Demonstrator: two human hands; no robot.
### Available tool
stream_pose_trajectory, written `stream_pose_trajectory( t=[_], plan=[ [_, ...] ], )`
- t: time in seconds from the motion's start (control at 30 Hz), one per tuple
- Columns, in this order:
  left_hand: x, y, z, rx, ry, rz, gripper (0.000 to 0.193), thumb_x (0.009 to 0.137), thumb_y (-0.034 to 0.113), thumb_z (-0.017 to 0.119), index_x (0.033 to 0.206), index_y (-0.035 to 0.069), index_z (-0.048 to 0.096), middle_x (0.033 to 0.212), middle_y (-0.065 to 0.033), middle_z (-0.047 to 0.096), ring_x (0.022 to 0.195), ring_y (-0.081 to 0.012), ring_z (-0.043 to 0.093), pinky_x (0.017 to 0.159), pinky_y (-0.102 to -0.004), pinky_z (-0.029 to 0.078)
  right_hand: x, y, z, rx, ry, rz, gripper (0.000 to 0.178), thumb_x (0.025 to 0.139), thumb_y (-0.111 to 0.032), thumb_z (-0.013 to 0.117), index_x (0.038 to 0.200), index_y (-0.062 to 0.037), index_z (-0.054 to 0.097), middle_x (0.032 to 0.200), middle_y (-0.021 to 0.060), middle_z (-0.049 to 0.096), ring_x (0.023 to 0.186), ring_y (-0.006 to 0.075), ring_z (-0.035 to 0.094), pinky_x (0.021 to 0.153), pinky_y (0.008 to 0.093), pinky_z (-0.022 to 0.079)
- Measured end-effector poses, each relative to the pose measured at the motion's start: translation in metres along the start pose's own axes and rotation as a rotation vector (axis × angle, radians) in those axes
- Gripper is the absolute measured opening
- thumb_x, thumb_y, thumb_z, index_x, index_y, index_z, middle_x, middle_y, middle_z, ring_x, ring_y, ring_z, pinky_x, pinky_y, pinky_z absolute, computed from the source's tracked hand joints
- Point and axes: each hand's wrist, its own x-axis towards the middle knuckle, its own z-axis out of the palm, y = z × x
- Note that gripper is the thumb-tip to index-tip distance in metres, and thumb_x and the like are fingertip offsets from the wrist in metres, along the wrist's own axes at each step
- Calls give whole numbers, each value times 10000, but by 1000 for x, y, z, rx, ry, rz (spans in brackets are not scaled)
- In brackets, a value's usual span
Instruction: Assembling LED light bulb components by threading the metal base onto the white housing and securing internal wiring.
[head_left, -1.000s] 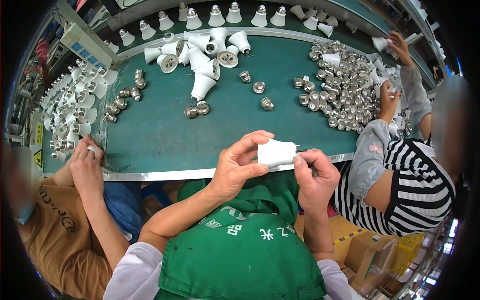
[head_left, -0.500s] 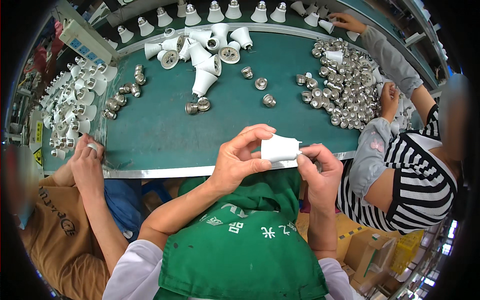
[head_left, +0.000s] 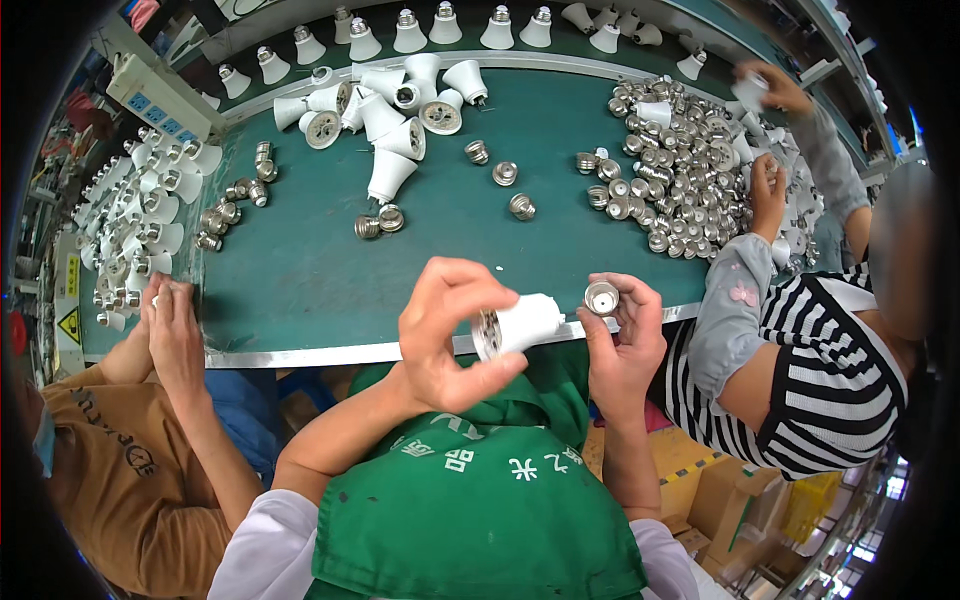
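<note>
Above the table's near edge, my left hand (head_left: 455, 335) grips a white bulb housing (head_left: 525, 325) between thumb and fingers. The housing lies on its side, its wide end toward my palm and its narrow end pointing right. Just right of that narrow end, my right hand (head_left: 625, 335) pinches a silver screw cap (head_left: 601, 298), its open mouth facing up. Housing and cap are apart. Loose screw caps (head_left: 521, 206) lie on the green table beyond my hands, and a cluster of white housings (head_left: 390, 175) lies farther back.
A big heap of screw caps (head_left: 680, 190) covers the table's right side, where a co-worker in stripes (head_left: 800, 380) reaches. Capped housings (head_left: 150, 200) crowd the left, beside another person's hands (head_left: 172, 320). A row of capped housings (head_left: 445, 25) stands along the back behind a metal rail.
My left hand has turned the housing so its wide end shows, moving slightly left. My right hand has drawn away from its narrow end, bringing the cap into view. The right co-worker's far hand now holds a housing.
</note>
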Motion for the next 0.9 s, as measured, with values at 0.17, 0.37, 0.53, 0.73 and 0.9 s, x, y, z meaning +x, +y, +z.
stream_pose_trajectory(
  t=[0.17,0.37,0.53,0.73,0.9],
  plan=[
    [12,17,8,26,-46,124,428,513,150,739,905,25,623,859,-122,503,649,-193,505,511,-285,413,-4,-3,3,14,31,-29,355,721,103,604,1039,14,471,1030,128,588,899,162,593,773,265,478],
    [14,16,21,71,-89,187,428,496,142,754,898,54,635,849,-111,490,614,-211,494,508,-299,407,-6,-2,0,65,53,-103,353,714,131,573,1029,11,470,1036,144,585,901,167,591,783,263,481],
    [12,8,20,125,-132,254,438,518,190,739,917,56,621,924,-131,491,651,-181,485,511,-280,399,-4,-6,-1,15,29,-155,364,663,150,581,988,-3,516,986,135,611,883,185,599,771,289,476],
    [5,-2,13,-311,-154,-342,394,785,229,544,1051,-56,489,974,-124,466,879,-166,458,768,-288,383,7,-20,-13,-163,-113,-293,378,578,114,653,936,0,606,901,116,641,825,224,610,740,303,458],
    [3,-5,14,-546,-127,-517,403,809,266,518,1063,-47,492,967,-106,479,864,-152,466,762,-272,381,4,-26,-17,-25,-180,-125,410,561,53,702,960,-2,625,864,109,644,763,226,607,737,321,444]
  ],
)
